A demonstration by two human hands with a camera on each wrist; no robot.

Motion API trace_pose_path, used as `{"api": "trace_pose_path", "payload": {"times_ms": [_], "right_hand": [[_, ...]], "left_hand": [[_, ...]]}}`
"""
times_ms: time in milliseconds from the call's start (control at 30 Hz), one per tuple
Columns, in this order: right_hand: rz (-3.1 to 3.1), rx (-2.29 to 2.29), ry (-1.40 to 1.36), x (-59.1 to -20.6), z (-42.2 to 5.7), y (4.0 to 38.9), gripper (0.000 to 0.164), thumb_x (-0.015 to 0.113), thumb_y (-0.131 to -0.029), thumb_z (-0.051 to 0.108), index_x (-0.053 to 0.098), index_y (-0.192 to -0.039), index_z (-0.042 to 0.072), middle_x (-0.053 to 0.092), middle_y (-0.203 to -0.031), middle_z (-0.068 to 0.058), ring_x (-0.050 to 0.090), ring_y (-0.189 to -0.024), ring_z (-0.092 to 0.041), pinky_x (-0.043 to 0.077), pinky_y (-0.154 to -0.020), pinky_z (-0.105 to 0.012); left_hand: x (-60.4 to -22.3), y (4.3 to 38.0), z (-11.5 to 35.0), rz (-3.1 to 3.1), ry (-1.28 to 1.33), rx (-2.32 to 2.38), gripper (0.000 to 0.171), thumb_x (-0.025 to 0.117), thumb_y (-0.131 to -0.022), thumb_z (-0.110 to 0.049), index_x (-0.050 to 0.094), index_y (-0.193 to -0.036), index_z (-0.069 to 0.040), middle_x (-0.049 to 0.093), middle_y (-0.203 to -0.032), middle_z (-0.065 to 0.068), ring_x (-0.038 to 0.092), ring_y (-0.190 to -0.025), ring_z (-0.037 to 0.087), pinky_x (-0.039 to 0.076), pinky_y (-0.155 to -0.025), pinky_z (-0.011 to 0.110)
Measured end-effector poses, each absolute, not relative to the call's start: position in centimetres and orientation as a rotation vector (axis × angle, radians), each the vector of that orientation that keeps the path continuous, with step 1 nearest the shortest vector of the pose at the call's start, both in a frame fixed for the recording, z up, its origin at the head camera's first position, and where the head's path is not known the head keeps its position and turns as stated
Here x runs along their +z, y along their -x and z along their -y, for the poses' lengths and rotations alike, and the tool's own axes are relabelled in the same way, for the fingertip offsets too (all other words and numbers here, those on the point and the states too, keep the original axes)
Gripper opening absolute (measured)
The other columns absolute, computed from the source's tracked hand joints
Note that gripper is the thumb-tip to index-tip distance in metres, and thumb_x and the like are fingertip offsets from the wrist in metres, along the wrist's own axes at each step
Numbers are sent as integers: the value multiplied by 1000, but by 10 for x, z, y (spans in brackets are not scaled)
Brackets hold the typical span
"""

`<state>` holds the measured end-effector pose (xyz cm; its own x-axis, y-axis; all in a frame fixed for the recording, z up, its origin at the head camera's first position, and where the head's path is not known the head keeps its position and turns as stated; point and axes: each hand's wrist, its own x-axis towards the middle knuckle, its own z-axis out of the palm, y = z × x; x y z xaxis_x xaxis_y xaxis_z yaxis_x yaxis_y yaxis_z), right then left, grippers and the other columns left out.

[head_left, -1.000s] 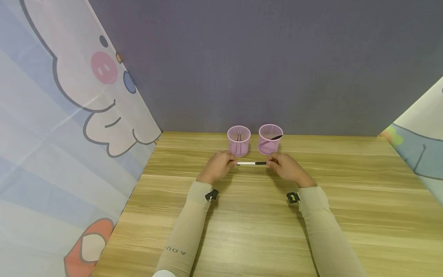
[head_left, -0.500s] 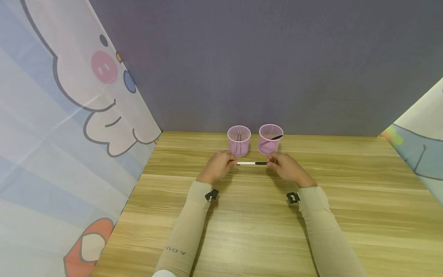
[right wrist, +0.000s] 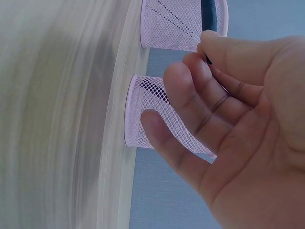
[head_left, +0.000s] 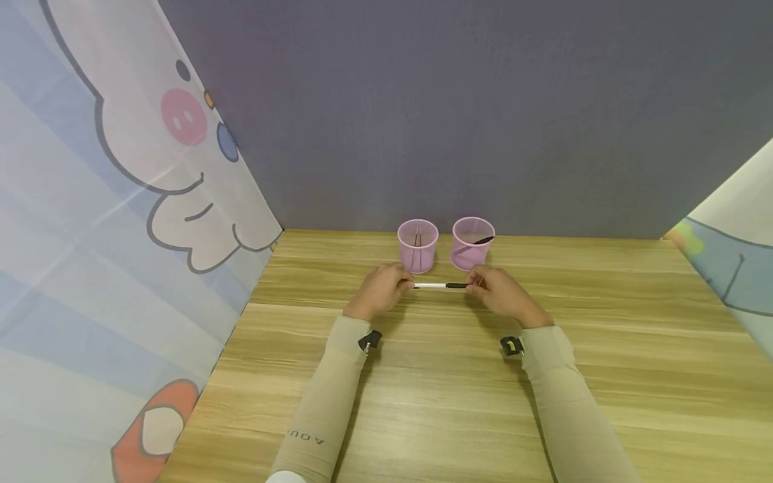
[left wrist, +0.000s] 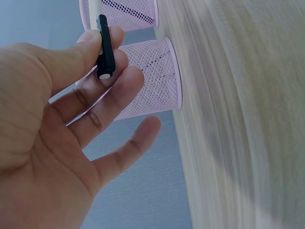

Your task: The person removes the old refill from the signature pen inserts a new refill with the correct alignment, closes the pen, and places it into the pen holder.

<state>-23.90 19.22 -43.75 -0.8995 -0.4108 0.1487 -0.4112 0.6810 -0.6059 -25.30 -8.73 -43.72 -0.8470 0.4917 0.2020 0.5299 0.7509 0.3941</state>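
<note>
A white pen [head_left: 431,286] with black end parts is held level between both hands, just in front of two pink mesh pen cups. My left hand [head_left: 380,290] pinches its left end between thumb and fingers; the black clip [left wrist: 105,50] shows there in the left wrist view. At the other end, the thumb and fingertips of my right hand [head_left: 498,293] pinch the black part [right wrist: 208,18]. The left cup [head_left: 417,251] has two thin dark sticks in it. Inside the right cup [head_left: 464,257] leans a black-ended pen [head_left: 483,240].
Both cups stand at the back of a wooden table [head_left: 435,396], close to a grey upright panel [head_left: 423,114]. A cartoon-printed curtain [head_left: 121,268] hangs along the left side, and another printed sheet [head_left: 733,255] is at the right.
</note>
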Motion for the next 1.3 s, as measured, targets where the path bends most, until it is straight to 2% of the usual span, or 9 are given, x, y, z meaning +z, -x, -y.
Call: {"api": "trace_pose_path", "payload": {"times_ms": [467,867,1300], "right_hand": [[2890,1050,-688,-437,-192,238,9,68,-95,8,65,-100,1,68,-83,-5,59,-76,-15,49,-71,-32],[2876,1041,-671,-437,-191,238,9,70,-92,3,64,-97,5,67,-82,-6,60,-76,-16,48,-72,-32],[2868,1052,-683,-438,-193,239,7,69,-94,3,63,-98,4,68,-83,-7,61,-77,-16,50,-72,-33]], "left_hand": [[-438,253,88,2857,837,-681,12,70,-96,-16,79,-99,-9,74,-99,3,70,-94,19,57,-89,36],[-439,253,89,2855,830,-692,12,70,-96,-16,79,-100,-9,74,-100,3,70,-95,19,57,-89,36],[-438,255,88,2867,826,-679,13,69,-97,-17,79,-101,-10,74,-100,2,70,-93,17,58,-88,35]]}}
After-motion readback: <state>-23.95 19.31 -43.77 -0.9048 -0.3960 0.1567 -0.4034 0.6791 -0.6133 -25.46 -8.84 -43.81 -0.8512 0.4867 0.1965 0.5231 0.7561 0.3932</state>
